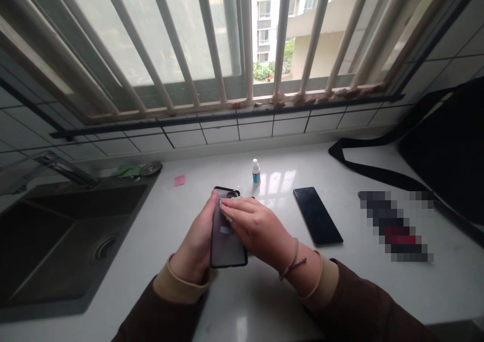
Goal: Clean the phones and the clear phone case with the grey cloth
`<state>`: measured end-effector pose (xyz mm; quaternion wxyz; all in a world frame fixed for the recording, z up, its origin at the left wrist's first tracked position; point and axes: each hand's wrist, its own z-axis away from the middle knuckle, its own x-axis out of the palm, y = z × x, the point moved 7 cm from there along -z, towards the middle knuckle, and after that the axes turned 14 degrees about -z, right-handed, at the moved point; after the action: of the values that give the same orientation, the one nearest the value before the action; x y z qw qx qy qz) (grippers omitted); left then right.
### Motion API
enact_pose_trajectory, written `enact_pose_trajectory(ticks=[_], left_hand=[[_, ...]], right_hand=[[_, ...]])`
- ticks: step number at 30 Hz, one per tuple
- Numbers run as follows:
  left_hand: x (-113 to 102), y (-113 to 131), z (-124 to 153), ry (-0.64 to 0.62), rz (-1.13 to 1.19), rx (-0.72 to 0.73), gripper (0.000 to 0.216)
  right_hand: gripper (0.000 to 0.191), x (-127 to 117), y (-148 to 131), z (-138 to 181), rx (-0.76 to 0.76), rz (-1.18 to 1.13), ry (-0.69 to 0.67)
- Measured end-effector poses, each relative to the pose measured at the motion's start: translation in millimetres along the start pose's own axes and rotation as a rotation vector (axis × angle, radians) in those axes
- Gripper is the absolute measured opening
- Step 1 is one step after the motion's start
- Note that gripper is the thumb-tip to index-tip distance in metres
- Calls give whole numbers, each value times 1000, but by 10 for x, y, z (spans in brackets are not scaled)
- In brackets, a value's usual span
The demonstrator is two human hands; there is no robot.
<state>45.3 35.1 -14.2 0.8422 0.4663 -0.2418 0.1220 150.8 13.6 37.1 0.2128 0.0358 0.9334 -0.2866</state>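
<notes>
A translucent grey phone case [229,248] with a black rim and a round camera ring is tilted above the counter. My left hand [194,243] is closed on its left edge, thumb along the side. Pressed against the upper part of the case are the fingers of my right hand [260,226], with a white wipe [226,201] under them, mostly hidden. Beyond the hands stands a small white bottle [256,173] with a blue label. To the right a black phone [317,216] lies flat on the counter.
A dark sink [81,304] with a metal faucet [62,168] is at the left. A pink paper square [179,180] lies near it. On the right are a pixelated item [395,226] and a black bag [449,145] with its strap. A barred window rises behind the white counter [166,291].
</notes>
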Motion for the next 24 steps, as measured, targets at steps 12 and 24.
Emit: enact_pose_trajectory(ticks=[12, 24], left_hand=[[-67, -162, -110, -71, 4, -22, 38], [-45, -122, -21, 41, -210, 7, 45]], right_hand=[[33, 13, 187, 24, 136, 246, -110], [44, -6, 324, 104, 399, 400, -201]])
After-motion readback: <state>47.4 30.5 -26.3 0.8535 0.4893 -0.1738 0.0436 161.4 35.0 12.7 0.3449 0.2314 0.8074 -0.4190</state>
